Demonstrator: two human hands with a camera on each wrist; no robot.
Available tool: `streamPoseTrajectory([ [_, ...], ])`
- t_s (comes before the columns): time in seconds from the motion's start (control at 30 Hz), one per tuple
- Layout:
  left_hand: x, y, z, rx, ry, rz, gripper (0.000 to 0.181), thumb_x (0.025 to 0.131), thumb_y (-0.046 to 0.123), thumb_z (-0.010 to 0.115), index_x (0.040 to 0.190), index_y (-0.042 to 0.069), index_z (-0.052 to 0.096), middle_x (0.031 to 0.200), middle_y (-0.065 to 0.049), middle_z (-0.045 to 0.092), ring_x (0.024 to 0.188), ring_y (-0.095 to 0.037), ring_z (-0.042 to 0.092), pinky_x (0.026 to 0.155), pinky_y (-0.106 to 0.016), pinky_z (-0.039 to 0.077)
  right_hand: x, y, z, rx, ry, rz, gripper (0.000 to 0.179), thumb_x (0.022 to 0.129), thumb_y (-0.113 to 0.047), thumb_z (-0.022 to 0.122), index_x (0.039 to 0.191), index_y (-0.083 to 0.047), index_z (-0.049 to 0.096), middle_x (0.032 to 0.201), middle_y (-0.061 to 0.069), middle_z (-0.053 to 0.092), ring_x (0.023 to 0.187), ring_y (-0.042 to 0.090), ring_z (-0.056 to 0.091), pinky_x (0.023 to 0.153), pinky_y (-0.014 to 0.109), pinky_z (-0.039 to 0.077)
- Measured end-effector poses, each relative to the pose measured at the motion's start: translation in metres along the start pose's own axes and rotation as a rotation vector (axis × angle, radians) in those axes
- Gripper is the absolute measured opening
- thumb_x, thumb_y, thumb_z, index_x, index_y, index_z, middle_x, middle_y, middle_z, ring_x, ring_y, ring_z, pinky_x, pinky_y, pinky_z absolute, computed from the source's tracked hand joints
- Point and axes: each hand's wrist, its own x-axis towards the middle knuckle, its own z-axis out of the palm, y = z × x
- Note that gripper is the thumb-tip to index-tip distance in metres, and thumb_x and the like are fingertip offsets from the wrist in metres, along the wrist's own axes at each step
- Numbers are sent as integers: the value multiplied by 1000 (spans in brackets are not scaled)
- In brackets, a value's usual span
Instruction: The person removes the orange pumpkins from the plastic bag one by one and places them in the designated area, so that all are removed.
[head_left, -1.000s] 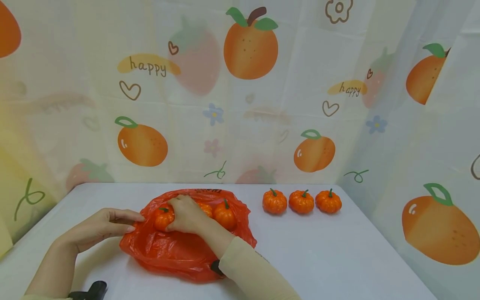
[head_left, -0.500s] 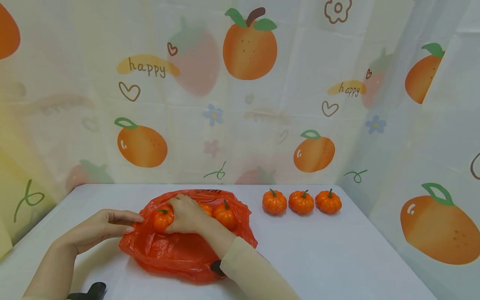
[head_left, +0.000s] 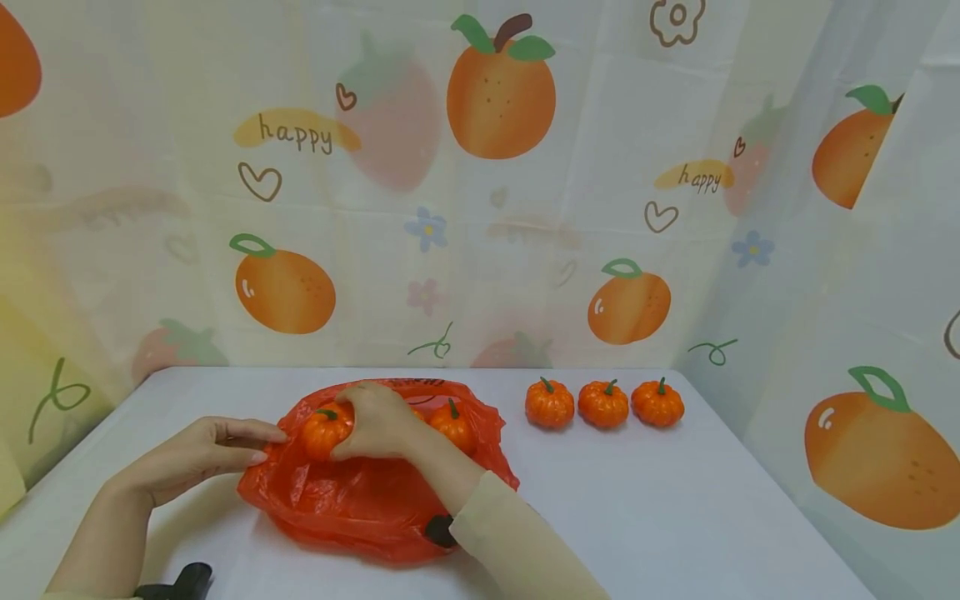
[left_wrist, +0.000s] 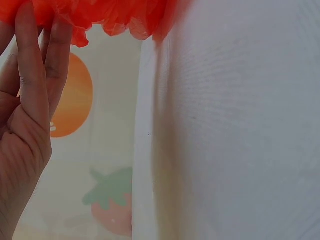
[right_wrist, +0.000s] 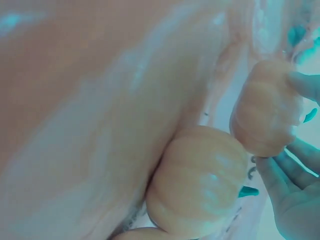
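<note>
A red plastic bag (head_left: pixel 352 500) lies with its mouth spread, several small orange pumpkins inside. My left hand (head_left: pixel 198 454) holds the bag's left rim between thumb and fingers; in the left wrist view its fingers (left_wrist: pixel 32 75) reach up to the crumpled red edge. Over the bag's mouth, my right hand (head_left: pixel 378 421) grips a small pumpkin (head_left: pixel 322 433) with a green stem. The right wrist view shows thumb and fingers on opposite sides of this pumpkin (right_wrist: pixel 267 110). Another pumpkin (head_left: pixel 453 429) sits in the bag to the right; one more is mostly hidden behind my right hand.
Three more small pumpkins stand in a row at the back right of the white table (head_left: pixel 637 508): a left one (head_left: pixel 549 406), a middle one (head_left: pixel 603 406) and a right one (head_left: pixel 657 406). Behind the table hangs a fruit-printed curtain (head_left: pixel 510 217).
My right hand has lifted slightly with the pumpkin, which shows more fully above the bag's folds. The left hand stays at the rim, and the row of three has not moved.
</note>
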Motion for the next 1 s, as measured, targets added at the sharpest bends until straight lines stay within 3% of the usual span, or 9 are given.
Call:
streamPoseTrajectory([
  [0.27, -1, -2, -2, 2, 1, 14, 36, 100, 10, 52, 133, -3, 58, 123, 19, 69, 112, 5, 61, 90, -21, 54, -4, 0, -9, 17, 11, -12, 67, 73, -47, 82, 133, -24, 60, 125, -9, 63, 109, 6, 58, 95, 21, 50],
  [0.7, 0, -2, -3, 7, -11, 4, 36, 100, 11, 52, 133, -2, 58, 122, 18, 69, 111, 3, 62, 90, -22, 54, -10, -3, -28, 87, 38, -24, 66, 72, -43, 82, 131, -22, 61, 127, -8, 62, 109, 6, 58, 91, 19, 50],
  [1.0, -1, -1, -1, 7, -10, -6, 36, 100, 11, 52, 133, -2, 58, 123, 19, 68, 112, 5, 61, 91, -21, 53, -12, 0, -41, 106, 88, -52, 68, 72, -40, 84, 132, -19, 61, 131, -5, 62, 116, 8, 58, 97, 18, 49],
])
